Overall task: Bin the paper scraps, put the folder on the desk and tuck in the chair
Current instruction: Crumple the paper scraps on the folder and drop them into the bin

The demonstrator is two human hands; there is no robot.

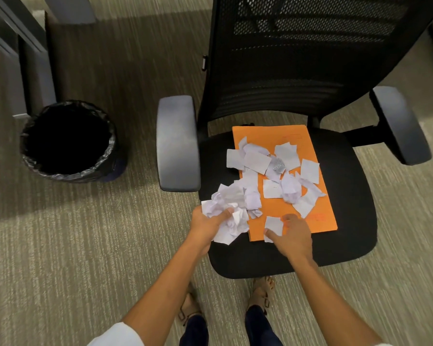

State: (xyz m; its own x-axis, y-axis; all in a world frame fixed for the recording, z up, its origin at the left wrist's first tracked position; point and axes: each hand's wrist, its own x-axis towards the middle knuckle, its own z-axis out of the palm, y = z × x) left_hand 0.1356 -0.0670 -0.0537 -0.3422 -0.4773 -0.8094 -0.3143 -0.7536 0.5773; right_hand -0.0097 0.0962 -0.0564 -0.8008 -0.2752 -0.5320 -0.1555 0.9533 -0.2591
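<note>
Already crumpled paper scraps [226,216] bunched within left fingers [225,214]; right fingers [273,233] pinching one.

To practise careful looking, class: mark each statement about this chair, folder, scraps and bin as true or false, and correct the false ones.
1. The orange folder lies on the chair seat. True.
2. The left hand holds crumpled paper scraps. True.
3. The bin stands right of the chair. False: it stands left.
4. The right hand is lifting the folder. False: it pinches one scrap.
5. The folder is bare. False: scraps cover it.
</note>
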